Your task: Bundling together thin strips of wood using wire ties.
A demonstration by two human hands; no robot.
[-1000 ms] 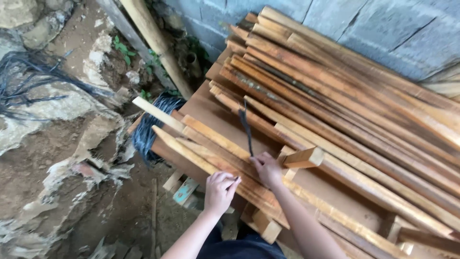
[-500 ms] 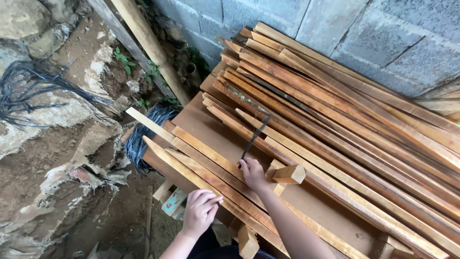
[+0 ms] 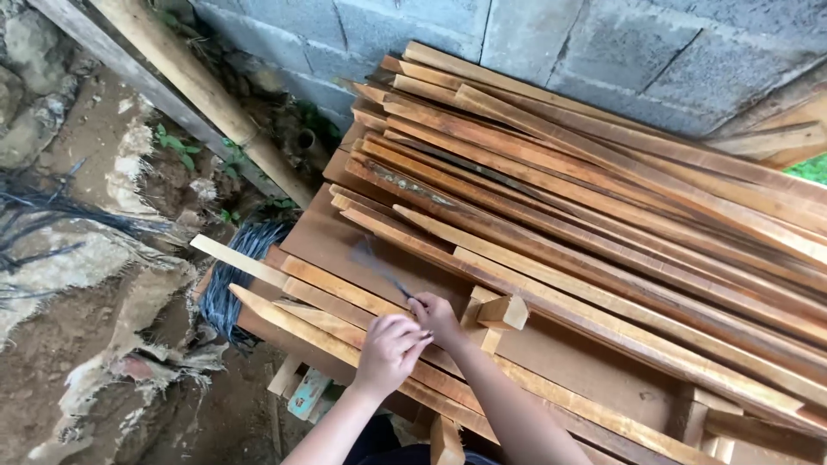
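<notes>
Both our hands meet over the wooden slats [image 3: 362, 301] at the near edge of the stack. Our right hand [image 3: 437, 316] has its grip closed on a thin dark tool [image 3: 379, 271], blurred, tip pointing up-left over the brown board [image 3: 345, 237]. Our left hand [image 3: 389, 351] sits curled just beside it; whether it holds anything we cannot tell. A small wood block [image 3: 502, 312] lies right of the hands.

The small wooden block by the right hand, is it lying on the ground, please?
No, the small wooden block rests on the slats beside the right hand.
</notes>
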